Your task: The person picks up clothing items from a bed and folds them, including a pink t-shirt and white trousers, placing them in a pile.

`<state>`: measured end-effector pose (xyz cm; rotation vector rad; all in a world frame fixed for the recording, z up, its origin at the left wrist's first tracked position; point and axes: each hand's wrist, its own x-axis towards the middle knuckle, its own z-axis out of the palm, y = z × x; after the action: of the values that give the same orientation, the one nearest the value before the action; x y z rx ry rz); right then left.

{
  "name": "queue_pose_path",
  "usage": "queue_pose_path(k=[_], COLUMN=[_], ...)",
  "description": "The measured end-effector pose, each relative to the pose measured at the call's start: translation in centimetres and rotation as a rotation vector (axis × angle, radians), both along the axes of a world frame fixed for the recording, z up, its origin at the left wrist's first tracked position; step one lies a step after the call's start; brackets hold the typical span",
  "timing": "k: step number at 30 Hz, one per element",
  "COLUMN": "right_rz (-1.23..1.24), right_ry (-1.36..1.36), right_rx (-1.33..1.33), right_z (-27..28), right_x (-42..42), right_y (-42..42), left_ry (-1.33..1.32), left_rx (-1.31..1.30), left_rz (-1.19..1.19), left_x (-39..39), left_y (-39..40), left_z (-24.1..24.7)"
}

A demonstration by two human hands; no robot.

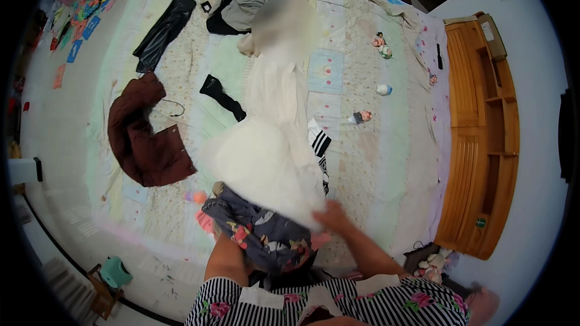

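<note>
My right hand (333, 217) grips the lower edge of a sheer white garment (258, 163), which spreads up the bed in front of me. A dark grey garment with a colourful print (263, 226) lies bunched over my left forearm (226, 256). My left hand is hidden beneath it, so its hold cannot be seen. Pink cloth (206, 222) shows beside the grey garment. A black sock (222, 97) lies left of the white garment, and a black-and-white striped cloth (321, 138) lies on its right. The white garment's far end is blurred.
Around me on the patterned bedspread (398, 145) lie a maroon quilted garment (136, 140), shiny black trousers (167, 29), a grey and black garment (247, 4) and small figurines (362, 117). A wooden headboard (466, 131) stands at right. Foam pieces (90, 27) cover the floor at upper left.
</note>
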<state>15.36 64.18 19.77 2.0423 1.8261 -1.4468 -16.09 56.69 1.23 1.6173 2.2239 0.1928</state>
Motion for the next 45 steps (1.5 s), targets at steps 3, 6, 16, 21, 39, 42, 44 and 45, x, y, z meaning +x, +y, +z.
queue_pose_path(k=[3,6,16,21,39,42,44,45], right_rz=[-0.546,-0.447,0.761,0.765,0.922,1.027,0.966,0.943], right_ry=[0.351,0.677,0.620,0.707,0.457,0.404,0.137,-0.073], right_rx=[0.321,0.570,0.485,0.482,0.614,0.655,0.883,0.911], right_z=[11.0,22.6,28.8,29.3,34.3,36.5,36.6,36.5], right_x=[3.4,4.1,-1.9,-2.1,6.8,7.5,9.4,10.7], right_y=[4.2,4.2,-8.5,-12.3,-16.2,-14.0,-11.3,-8.8], left_ry=[-0.029,-0.027,-0.687,-0.676,0.189,0.414,0.416,0.388], left_rx=[-0.030,-0.030,0.241,0.140,-0.129,0.097,0.209,0.155], left_rz=[-0.048,-0.208,-0.139,-0.934,-0.693,-0.660,-0.488,-0.395], left_x=[-1.3,-3.2,1.3,7.9,15.7,15.8,15.1,14.5], left_y=[-1.4,-4.1,-3.6,-5.6,-1.6,3.5,8.3,10.7], left_z=[1.2,4.0,39.0,44.7,42.7,41.7,44.0,47.1])
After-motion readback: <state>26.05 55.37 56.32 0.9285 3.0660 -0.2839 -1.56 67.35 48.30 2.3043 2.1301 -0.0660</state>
